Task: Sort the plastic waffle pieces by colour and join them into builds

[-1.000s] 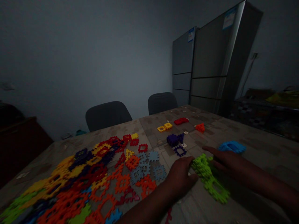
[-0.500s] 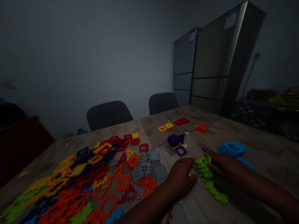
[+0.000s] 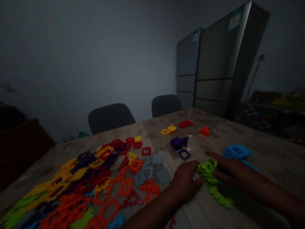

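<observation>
While my left hand [image 3: 186,181] and right hand [image 3: 230,168] narrowly grip the green pieces [image 3: 207,174] over the table [image 3: 224,132], I seem to be lining them up; moving them calls for even pressure.

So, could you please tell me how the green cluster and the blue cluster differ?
The green cluster stretches toward the person in a long strip, while the blue cluster is mostly a compact, rounded heap. The green cluster is between the left hand and right hand, at their fingers; the blue cluster lies beyond the right hand, untouched. Both have toothed edges.
</observation>
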The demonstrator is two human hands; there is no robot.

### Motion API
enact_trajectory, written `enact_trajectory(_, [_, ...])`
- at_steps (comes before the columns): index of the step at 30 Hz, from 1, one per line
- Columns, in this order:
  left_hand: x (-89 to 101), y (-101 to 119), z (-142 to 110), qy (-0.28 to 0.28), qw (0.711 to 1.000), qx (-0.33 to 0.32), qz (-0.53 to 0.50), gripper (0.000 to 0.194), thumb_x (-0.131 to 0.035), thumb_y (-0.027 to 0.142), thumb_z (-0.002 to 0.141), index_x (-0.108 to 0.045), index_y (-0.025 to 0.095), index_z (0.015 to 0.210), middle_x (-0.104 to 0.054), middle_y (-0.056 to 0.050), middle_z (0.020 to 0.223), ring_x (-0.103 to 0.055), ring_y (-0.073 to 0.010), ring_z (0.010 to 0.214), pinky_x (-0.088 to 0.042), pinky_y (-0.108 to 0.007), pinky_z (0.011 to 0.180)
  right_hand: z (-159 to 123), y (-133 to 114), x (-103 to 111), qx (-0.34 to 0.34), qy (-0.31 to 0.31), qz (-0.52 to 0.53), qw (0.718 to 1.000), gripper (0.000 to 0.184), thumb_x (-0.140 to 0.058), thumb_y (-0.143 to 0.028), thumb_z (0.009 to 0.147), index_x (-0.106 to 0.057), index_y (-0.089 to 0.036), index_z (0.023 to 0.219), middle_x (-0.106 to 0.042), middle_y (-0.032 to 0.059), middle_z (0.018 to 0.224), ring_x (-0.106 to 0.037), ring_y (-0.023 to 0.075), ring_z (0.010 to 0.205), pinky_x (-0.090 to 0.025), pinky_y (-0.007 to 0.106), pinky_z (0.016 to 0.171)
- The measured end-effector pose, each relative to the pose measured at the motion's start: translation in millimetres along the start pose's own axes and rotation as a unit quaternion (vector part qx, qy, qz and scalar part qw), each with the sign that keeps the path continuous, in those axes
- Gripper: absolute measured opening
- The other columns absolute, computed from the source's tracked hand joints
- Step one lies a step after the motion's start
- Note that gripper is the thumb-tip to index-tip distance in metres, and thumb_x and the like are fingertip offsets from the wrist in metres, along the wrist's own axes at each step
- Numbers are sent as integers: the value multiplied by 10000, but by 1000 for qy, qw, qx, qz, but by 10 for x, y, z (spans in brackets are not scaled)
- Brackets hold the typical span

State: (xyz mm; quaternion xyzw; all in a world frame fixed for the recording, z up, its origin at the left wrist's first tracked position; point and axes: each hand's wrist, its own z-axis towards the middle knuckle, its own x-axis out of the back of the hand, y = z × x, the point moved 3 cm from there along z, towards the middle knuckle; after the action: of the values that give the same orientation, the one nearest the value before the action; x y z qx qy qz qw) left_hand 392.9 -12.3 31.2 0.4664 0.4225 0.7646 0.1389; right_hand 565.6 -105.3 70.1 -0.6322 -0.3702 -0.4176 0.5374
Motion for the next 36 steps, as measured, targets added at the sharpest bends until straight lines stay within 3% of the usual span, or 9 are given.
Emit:
enact_trajectory(8, [7,31,-7,-10,1000,5,-13,438,-667,163,784,-713,230,1215,-745,-61,1239,-647,-323,1156,-483,-441,1069,87,-137,42,7,0,2,1000,697,-505,-337,919,-477,-122,1581,-806,159,1094,-757,298,948,-553,372,808])
enact_trajectory(13, [1,6,-23,-6,999,13,-31,487,-694,190,791,-697,223,1277,-736,-74,1281,-640,-336,1202,-479,-457,1095,92,-25,19,17,36,30,999,660,-466,-379,934,-532,-149,1548,-786,177,1208,-754,331,1022,-565,432,876])
enact_trajectory(17, [-3,-19,-37,8,998,29,-52,689,-748,280,787,-603,173,1452,-651,-130,1445,-593,-362,1304,-445,-472,1145,100,85,10,7,34,41,999,668,-395,-336,939,-501,-147,1571,-810,166,1128,-766,296,920,-570,395,821])
enact_trajectory(20, [2,-1,-27,16,997,39,-68,789,-726,357,816,-517,112,1537,-573,-181,1532,-551,-378,1364,-411,-496,1175,110,85,16,9,28,36,999,689,-381,-332,926,-501,-102,1565,-786,186,1207,-764,303,963,-569,399,861])
enact_trajectory(24, [13,102,20,10,995,23,-92,668,-669,429,869,-594,134,1464,-670,-145,1419,-624,-338,1271,-473,-449,1114,139,81,9,14,35,33,999,678,-399,-352,920,-553,-87,1526,-782,203,1213,-763,325,1018,-570,411,888])
enact_trajectory(29, [1,194,81,-4,995,-7,-104,450,-612,357,912,-685,204,1328,-747,-71,1275,-678,-290,1150,-514,-414,1049,181,121,-32,28,36,42,998,583,-410,-343,934,-663,-167,1429,-782,162,1242,-758,317,1071,-569,414,920])
enact_trajectory(33, [-11,166,84,-2,995,-14,-103,474,-594,335,927,-661,206,1379,-719,-75,1352,-653,-293,1221,-484,-427,1095,190,169,-38,29,47,40,998,574,-408,-347,935,-687,-149,1396,-764,182,1276,-753,333,1072,-565,437,923])
enact_trajectory(36, [-15,124,65,5,995,-6,-98,553,-588,358,944,-605,149,1456,-659,-130,1448,-610,-314,1306,-448,-453,1140,197,215,-27,17,60,33,997,590,-413,-331,915,-680,-132,1402,-818,176,1095,-769,328,944,-578,430,842])
